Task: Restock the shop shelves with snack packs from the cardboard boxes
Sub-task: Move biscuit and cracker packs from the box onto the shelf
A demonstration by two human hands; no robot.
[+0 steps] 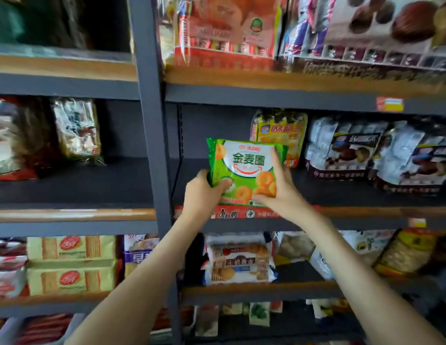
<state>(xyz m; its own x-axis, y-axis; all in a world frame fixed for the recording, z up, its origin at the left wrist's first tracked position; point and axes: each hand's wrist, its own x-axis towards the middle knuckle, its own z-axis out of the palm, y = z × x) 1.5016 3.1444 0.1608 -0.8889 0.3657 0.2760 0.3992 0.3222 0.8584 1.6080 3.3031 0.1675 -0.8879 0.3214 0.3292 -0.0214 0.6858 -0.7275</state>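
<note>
A dark grey metal shelving unit (149,145) with wood-coloured front edges filled the view, its upright post dividing a left bay from a right bay. The top shelf of the right bay carried large snack bags (229,28). On the middle shelf (329,192) stood dark cake packs (353,150) at the right and a yellow pack (279,135) further back, with bare shelf to their left. Below, stacked biscuit packs (239,260) lay in the right bay and yellow boxes (72,265) in the left one. Both bare forearms reached up to the middle shelf, where a green snack pack (246,165) printed with orange rings was held upright at the shelf's front lip, just in front of the yellow pack; whether its lower edge touched the shelf could not be told. The left hand (202,195) gripped the pack's lower left corner, thumb curled over the front and the other fingers hidden behind it. The right hand (284,190) held the lower right side, its fingers (275,160) showing one laid straight up the front and the thumb across the bottom, the rest out of sight behind the pack.
</note>
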